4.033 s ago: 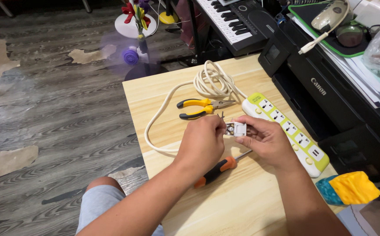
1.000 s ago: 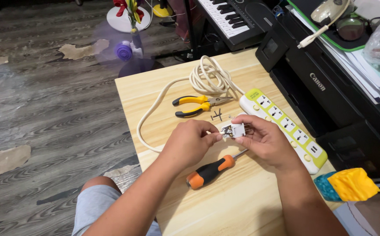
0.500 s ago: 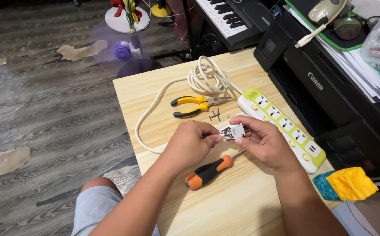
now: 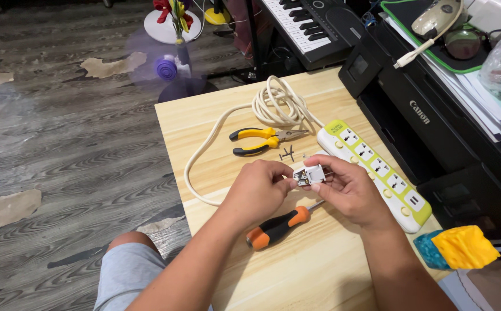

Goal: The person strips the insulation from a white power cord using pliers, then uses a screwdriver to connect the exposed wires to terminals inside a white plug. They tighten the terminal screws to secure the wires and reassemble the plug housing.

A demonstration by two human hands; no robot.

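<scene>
Both hands are above the middle of the wooden surface [image 4: 331, 270] and grasp one small white plug [image 4: 308, 174] between them: the left hand [image 4: 257, 193] pinches its left end with the fingertips, and the right hand [image 4: 351, 190] holds its right side. A screwdriver [image 4: 278, 226] with an orange and black handle lies just near the hands. Farther away lie yellow pliers [image 4: 259, 141], some small dark screws [image 4: 287, 154], a coiled cream cable [image 4: 279, 106] and, at the right, a white and green power strip [image 4: 377, 167].

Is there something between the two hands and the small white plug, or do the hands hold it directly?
Nothing visible stands between them. Left hand and right hand both grip the opened white plug directly, above the table. The screwdriver lies below, apart.
</scene>
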